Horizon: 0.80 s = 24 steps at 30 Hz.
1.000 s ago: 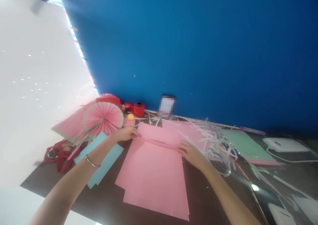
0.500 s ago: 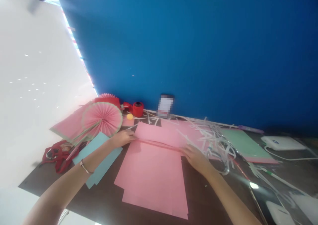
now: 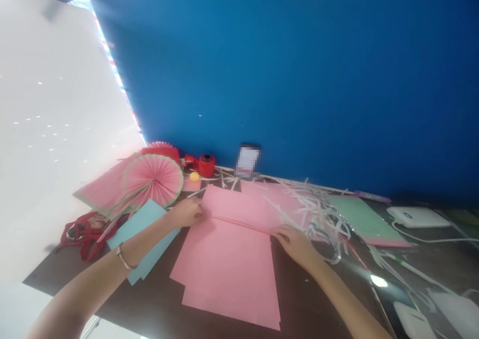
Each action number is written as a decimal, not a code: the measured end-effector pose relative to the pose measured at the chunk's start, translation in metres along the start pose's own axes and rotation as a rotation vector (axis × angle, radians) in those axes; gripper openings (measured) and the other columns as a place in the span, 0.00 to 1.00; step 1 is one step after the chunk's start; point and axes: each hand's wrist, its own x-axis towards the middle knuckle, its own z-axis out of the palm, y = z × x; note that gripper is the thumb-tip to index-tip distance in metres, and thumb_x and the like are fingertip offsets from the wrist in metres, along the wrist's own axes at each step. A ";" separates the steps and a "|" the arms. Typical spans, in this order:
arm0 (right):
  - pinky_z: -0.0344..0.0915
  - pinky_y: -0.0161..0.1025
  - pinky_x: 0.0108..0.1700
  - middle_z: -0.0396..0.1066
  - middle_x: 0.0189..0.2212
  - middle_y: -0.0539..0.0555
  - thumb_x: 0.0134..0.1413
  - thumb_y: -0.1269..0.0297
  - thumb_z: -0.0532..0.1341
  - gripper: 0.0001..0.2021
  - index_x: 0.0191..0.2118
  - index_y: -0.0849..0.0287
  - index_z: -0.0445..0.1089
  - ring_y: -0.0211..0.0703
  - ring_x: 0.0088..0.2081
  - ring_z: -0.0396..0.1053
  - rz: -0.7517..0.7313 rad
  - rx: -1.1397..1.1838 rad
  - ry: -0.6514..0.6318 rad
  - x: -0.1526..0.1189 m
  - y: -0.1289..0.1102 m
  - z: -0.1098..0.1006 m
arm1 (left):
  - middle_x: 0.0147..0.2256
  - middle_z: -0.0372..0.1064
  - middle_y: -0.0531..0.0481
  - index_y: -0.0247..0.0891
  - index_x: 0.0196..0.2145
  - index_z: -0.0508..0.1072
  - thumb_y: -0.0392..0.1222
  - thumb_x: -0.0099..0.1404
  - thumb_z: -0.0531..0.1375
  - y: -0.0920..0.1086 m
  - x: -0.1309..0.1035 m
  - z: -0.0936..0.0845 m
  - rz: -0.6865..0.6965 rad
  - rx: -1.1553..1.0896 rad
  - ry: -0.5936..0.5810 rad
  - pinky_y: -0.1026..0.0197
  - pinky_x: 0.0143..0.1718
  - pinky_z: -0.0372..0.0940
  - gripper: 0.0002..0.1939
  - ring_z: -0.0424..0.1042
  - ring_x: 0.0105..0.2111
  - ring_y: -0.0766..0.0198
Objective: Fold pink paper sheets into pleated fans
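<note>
A pink paper sheet [image 3: 239,205] with a narrow folded strip along its near edge lies over more pink sheets [image 3: 232,269] on the dark table. My left hand [image 3: 190,212] pinches the left end of the folded strip, its fingers curled. At the strip's right end, my right hand [image 3: 294,240] grips the edge between thumb and fingers. Light blue sheets [image 3: 151,244] lie under and beside my left forearm. Behind my left hand rests a round pleated pink paper fan [image 3: 153,179] with a pale green rim.
White paper strips [image 3: 329,219] lie tangled to the right, beside a pack of green paper [image 3: 368,219] and a white device [image 3: 417,216]. At the back are a red tape roll [image 3: 206,165], a yellow ball [image 3: 194,176] and a propped phone-like object [image 3: 247,160]. The blue wall [image 3: 284,79] rises behind.
Both hands have drawn the folded strip slightly nearer to me, down over the pink sheets. The view has shifted a little to the right.
</note>
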 end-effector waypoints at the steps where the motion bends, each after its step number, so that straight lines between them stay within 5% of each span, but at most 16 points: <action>1: 0.65 0.43 0.39 0.73 0.30 0.55 0.53 0.69 0.50 0.12 0.29 0.57 0.71 0.44 0.35 0.69 0.060 0.028 -0.021 0.006 0.001 -0.002 | 0.22 0.63 0.50 0.35 0.16 0.68 0.42 0.60 0.54 -0.003 0.006 0.001 -0.041 -0.040 -0.005 0.64 0.26 0.56 0.17 0.63 0.25 0.66; 9: 0.61 0.37 0.31 0.70 0.27 0.52 0.48 0.67 0.55 0.03 0.28 0.58 0.65 0.42 0.30 0.67 0.209 0.072 -0.117 0.014 0.003 -0.012 | 0.28 0.67 0.51 0.36 0.29 0.70 0.50 0.54 0.60 -0.020 0.024 0.006 -0.177 -0.266 -0.087 0.67 0.24 0.56 0.13 0.66 0.27 0.65; 17: 0.60 0.40 0.33 0.66 0.26 0.54 0.57 0.64 0.51 0.10 0.25 0.57 0.62 0.44 0.29 0.64 -0.029 -0.236 0.058 -0.008 -0.003 -0.005 | 0.29 0.67 0.50 0.37 0.33 0.67 0.44 0.63 0.54 -0.017 0.004 0.003 0.045 -0.063 -0.003 0.65 0.33 0.60 0.09 0.67 0.31 0.63; 20: 0.61 0.43 0.37 0.69 0.28 0.56 0.57 0.71 0.47 0.12 0.33 0.58 0.66 0.46 0.32 0.66 -0.134 -0.310 0.117 -0.022 -0.006 -0.003 | 0.29 0.70 0.50 0.39 0.40 0.68 0.41 0.65 0.51 -0.022 -0.006 0.005 0.030 -0.007 0.069 0.64 0.35 0.62 0.09 0.68 0.32 0.64; 24: 0.61 0.48 0.45 0.71 0.35 0.60 0.54 0.78 0.45 0.18 0.45 0.60 0.67 0.49 0.38 0.67 -0.274 -0.422 0.189 -0.036 -0.005 -0.005 | 0.31 0.73 0.49 0.39 0.38 0.71 0.35 0.67 0.47 -0.021 -0.010 0.004 0.214 0.088 0.125 0.58 0.48 0.60 0.13 0.70 0.32 0.65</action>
